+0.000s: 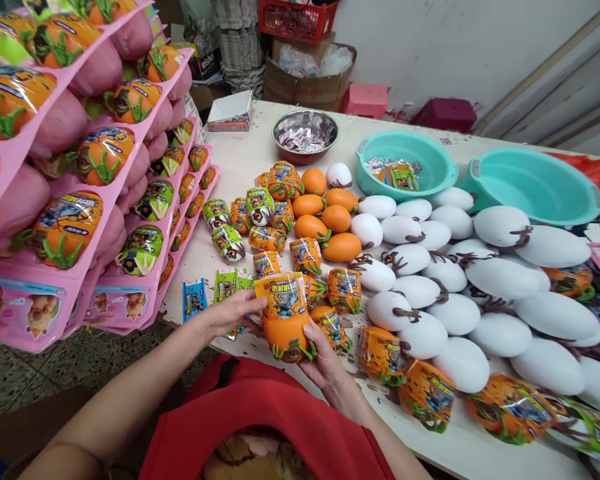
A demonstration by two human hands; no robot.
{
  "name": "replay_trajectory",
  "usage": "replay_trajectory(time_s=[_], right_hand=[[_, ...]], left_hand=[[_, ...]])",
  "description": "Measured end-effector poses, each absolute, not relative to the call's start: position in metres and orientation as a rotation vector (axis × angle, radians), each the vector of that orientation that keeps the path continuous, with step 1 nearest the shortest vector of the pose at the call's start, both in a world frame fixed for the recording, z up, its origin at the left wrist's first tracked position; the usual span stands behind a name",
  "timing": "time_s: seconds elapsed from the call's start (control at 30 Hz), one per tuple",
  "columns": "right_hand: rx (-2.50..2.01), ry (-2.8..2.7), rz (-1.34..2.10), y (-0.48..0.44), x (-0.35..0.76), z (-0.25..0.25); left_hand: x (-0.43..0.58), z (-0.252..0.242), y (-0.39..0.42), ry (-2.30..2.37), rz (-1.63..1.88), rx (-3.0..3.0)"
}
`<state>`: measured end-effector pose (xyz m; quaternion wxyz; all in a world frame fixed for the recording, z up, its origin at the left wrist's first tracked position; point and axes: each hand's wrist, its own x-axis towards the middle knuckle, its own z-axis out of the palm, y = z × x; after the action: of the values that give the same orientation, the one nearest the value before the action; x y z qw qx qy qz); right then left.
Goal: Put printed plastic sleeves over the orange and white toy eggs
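Observation:
At the near table edge, my right hand [324,357] grips an orange toy egg [291,339] from its right side. Green claw-like pieces stick out at the egg's lower end. A printed orange wrapper [283,297] covers the upper part of this egg. My left hand [236,312] pinches the wrapper's upper left edge, thumb on top and the other fingers partly hidden beneath. Flat green packets [226,283] and a blue packet [195,300] lie close to my left hand. Several wrapped orange eggs [344,291] sit just beyond my right hand.
Bare orange eggs [343,247] and many white eggs [457,313] spread over the table's middle and right. Behind them stand a metal bowl [305,155] of small packets and two teal basins [407,190] [535,200]. Pink trays [115,220] of packed eggs rise at the left.

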<state>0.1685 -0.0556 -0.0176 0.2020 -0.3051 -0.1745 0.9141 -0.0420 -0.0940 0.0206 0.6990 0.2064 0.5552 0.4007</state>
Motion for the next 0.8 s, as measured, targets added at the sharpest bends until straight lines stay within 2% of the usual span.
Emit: replay_trajectory(time_s=[0.33, 0.8], right_hand=[[-0.920, -0.664, 2.501, -0.074, 0.172, 0.002], [-1.060, -1.031, 2.504, -0.080, 0.189, -0.009]], left_hand=[[-0.032, 0.031, -0.114, 1.191, 0.592, 0.593], [-0.021, 0.015, -0.150, 1.154, 0.637, 0.645]])
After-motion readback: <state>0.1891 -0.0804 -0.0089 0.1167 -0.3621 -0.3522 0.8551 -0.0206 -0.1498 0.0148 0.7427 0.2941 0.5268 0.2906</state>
